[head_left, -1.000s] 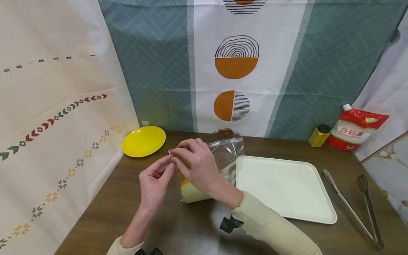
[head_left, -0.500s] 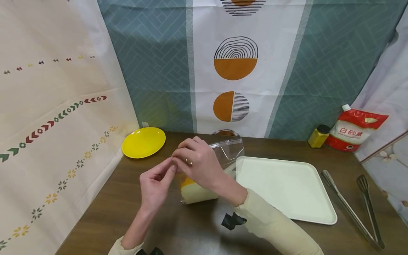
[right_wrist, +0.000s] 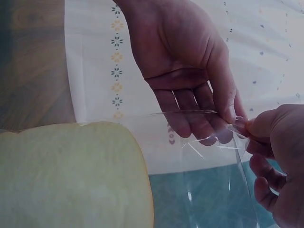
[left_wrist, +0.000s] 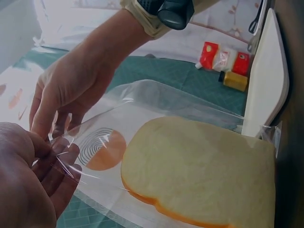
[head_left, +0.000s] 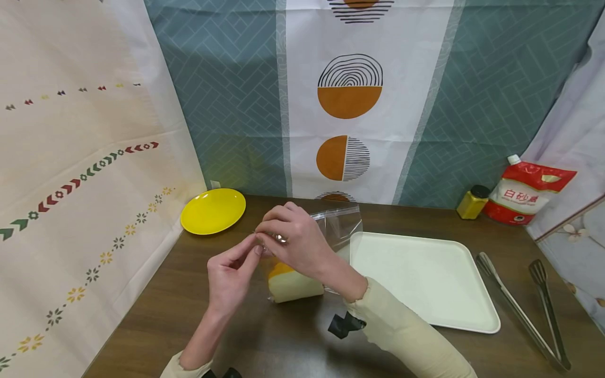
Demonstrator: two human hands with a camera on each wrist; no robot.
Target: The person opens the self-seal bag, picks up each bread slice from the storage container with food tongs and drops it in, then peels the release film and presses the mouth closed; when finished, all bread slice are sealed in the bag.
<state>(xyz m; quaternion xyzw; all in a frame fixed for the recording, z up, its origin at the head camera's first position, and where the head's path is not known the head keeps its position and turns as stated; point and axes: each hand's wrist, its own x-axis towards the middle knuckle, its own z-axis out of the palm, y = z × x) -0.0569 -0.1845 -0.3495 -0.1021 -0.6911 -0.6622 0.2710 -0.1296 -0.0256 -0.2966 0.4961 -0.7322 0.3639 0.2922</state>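
A clear zip bag (head_left: 347, 223) stands on the table with a piece of white bread (head_left: 295, 287) inside, its crust orange-brown. At the bag's top left corner, my left hand (head_left: 230, 275) pinches the plastic between thumb and forefinger. My right hand (head_left: 300, 239) pinches the same edge right beside it, so the fingertips of both hands nearly meet. In the left wrist view the bread (left_wrist: 199, 171) shows a broad cut face through the film. The right wrist view has the other fingers of my left hand (right_wrist: 178, 52) spread behind the film.
A white tray (head_left: 420, 278) lies right of the bag, with metal tongs (head_left: 512, 307) beyond it. At the back right are a yellow jar (head_left: 472, 203) with a black lid and a red-and-white pouch (head_left: 524, 194). A yellow plate (head_left: 212, 211) lies back left.
My right hand has shifted slightly, its fingertips closing over the bag's corner, which stuck out past them earlier. The bread shows more below my hand. My left hand is almost still.
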